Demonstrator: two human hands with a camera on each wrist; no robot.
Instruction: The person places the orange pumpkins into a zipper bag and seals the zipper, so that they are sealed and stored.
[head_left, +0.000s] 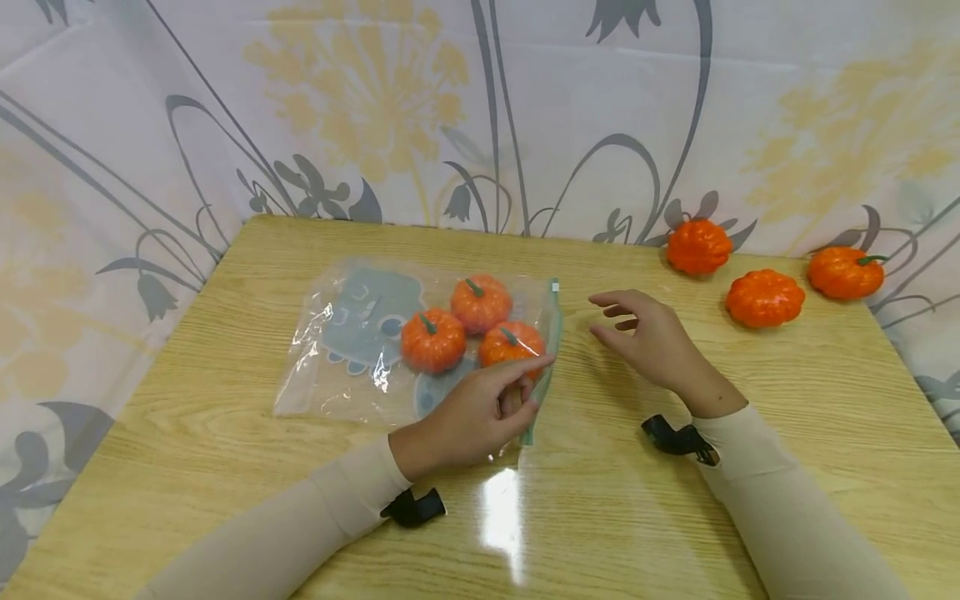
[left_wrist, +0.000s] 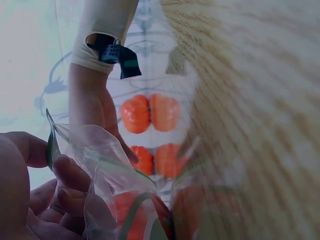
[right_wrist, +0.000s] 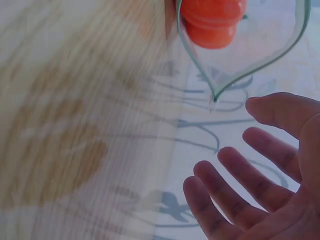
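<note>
A clear zip bag (head_left: 352, 400) with a green edge and a blue cartoon print lies on the table, holding three orange pumpkins (head_left: 432, 340). My left hand (head_left: 480, 408) pinches the bag's green edge near its front part; in the left wrist view, thumb and finger grip the clear plastic (left_wrist: 100, 145). Right of the bag, my right hand (head_left: 645, 337) hovers with nothing in it, fingers slightly bent and apart. The right wrist view shows the bag's mouth parted (right_wrist: 215, 95) beyond the thumb of my right hand (right_wrist: 265, 190), with a pumpkin (right_wrist: 212, 22) inside.
Three more orange pumpkins stand at the table's back right: one at the back edge (head_left: 699, 247), one nearer (head_left: 765, 298), one by the right corner (head_left: 846, 273). A patterned cloth (head_left: 525, 108) hangs behind the wooden table (head_left: 585, 517). Black devices are strapped at both wrists.
</note>
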